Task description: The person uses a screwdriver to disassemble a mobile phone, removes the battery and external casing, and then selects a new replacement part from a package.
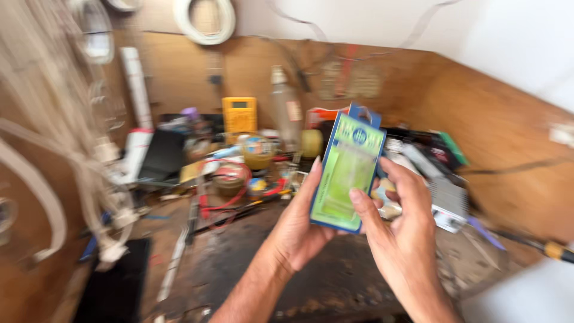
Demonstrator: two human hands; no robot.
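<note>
Green-faced retail package (pixel 347 173), a flat rectangular card with a blue border and a hang tab at its top, stood tilted above the cluttered counter (pixel 335 275), held between both hands. The left hand (pixel 296 230) gripped its lower left edge, fingers wrapped behind and thumb along the side. The right hand (pixel 400 236) pinched its right edge, fingers closed on the card. Behind it sat a yellow multimeter (pixel 239 113) against the brown board wall, a red wire loop (pixel 230 191), and a white cable coil (pixel 204 21) hanging high; motion blur softened everything.
</note>
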